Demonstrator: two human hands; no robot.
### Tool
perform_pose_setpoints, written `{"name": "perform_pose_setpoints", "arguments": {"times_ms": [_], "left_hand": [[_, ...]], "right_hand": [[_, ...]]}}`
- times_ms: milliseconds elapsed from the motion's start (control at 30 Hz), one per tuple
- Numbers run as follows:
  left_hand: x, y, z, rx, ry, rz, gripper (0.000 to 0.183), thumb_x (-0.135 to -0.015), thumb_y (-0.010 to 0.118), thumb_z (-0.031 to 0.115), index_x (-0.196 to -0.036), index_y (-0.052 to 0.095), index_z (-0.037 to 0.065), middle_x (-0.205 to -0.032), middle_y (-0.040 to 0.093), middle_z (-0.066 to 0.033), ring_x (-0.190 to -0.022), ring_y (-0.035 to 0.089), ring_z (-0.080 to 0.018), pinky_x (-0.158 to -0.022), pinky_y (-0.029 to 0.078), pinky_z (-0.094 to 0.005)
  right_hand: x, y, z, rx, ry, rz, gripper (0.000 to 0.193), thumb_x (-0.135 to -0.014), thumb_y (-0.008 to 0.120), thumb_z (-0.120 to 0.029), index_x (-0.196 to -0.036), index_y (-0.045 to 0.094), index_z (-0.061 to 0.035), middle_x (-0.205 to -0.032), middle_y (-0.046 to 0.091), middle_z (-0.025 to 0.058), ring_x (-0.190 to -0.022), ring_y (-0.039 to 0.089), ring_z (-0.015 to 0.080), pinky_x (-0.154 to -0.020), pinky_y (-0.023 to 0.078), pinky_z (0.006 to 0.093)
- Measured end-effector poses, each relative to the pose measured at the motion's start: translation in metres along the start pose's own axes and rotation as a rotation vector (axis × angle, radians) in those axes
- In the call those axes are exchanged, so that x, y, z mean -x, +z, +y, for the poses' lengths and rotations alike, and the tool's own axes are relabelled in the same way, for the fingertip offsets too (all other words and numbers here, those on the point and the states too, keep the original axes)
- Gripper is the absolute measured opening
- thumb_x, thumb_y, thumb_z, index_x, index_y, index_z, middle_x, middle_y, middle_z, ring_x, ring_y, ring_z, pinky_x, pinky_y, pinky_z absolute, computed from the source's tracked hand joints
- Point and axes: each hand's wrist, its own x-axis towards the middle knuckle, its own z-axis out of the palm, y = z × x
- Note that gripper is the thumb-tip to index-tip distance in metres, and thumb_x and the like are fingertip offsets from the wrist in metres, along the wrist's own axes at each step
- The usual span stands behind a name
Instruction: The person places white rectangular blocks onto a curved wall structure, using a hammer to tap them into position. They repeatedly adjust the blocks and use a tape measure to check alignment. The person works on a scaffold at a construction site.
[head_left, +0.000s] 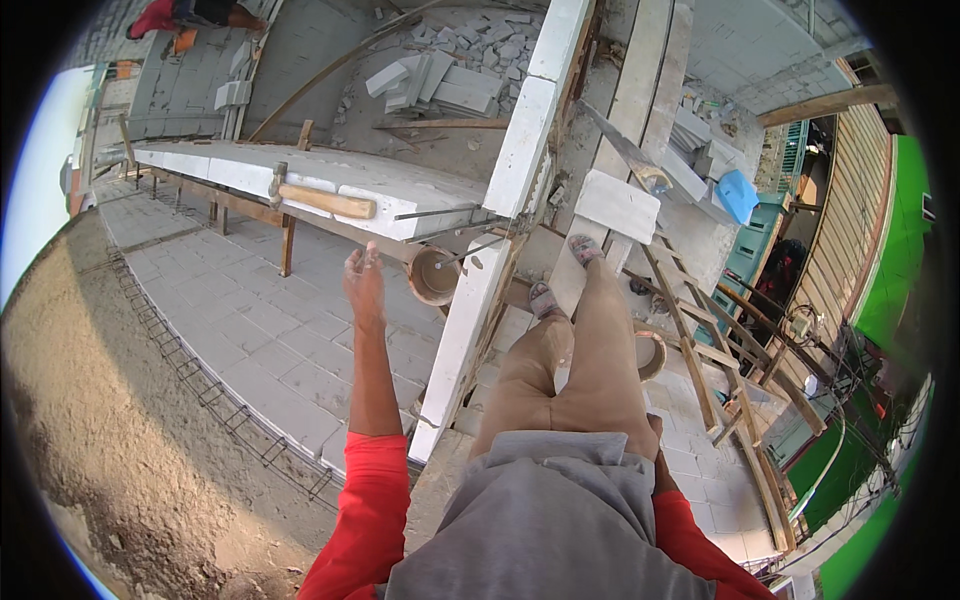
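My left hand (365, 285) is raised over the left side of the wall. It holds nothing that I can see, with its fingers partly bent and apart. Just beyond the fingertips, a hammer (325, 201) with a wooden handle lies on top of the white block wall (410, 205). To the right of that hand hangs or stands a round bucket (420, 288) with a pale inside, close to the wall corner. Steel bars (465, 250) stick out at this corner. My right hand (655, 424) is down beside my right thigh, its fingers mostly hidden.
My feet are on a narrow plank (570, 265) high up, with a white block (617, 204) and a handsaw (625, 150) ahead. A second bucket (650, 355) and a wooden ladder (710, 350) are at right. Broken blocks (435, 85) lie below. A person (195, 15) is at far left.
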Motion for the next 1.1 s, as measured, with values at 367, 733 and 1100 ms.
{"name": "perform_pose_setpoints", "arguments": {"times_ms": [367, 733, 1100], "left_hand": [[-0.061, 0.104, 0.031, 0.114, 0.103, 0.174, 0.096, -0.097, 0.074, 0.052, -0.157, 0.033, -0.009, -0.142, 0.055, -0.0190, -0.121, 0.057, -0.0262, -0.106, 0.048, -0.0429], [-0.060, 0.101, 0.024, -0.598, 0.217, 0.407, 0.082, -0.098, 0.062, 0.058, -0.155, 0.042, 0.003, -0.155, 0.044, -0.0230, -0.136, 0.050, -0.0363, -0.109, 0.047, -0.0527], [-0.027, 0.090, 0.031, -0.058, -0.072, 0.551, 0.079, -0.089, 0.080, 0.034, -0.156, 0.043, 0.015, -0.158, 0.040, -0.0269, -0.139, 0.046, -0.0433, -0.110, 0.051, -0.0606]], "right_hand": [[-0.282, -0.143, -0.210, -0.105, -0.034, 0.146, 0.025, -0.089, 0.065, -0.025, -0.085, 0.075, -0.0024, -0.089, 0.075, 0.0228, -0.090, 0.075, 0.0392, -0.083, 0.060, 0.0481], [-0.681, -0.222, -0.558, 0.018, -0.492, 0.231, 0.037, -0.087, 0.072, -0.028, -0.113, 0.078, -0.0024, -0.115, 0.076, 0.0247, -0.111, 0.073, 0.0414, -0.098, 0.059, 0.0480], [-0.819, -0.199, -0.679, 0.089, -0.561, 0.287, 0.097, -0.089, 0.077, -0.037, -0.169, 0.022, -0.0362, -0.168, 0.024, 0.0360, -0.157, 0.028, 0.0497, -0.125, 0.033, 0.0592]]}}
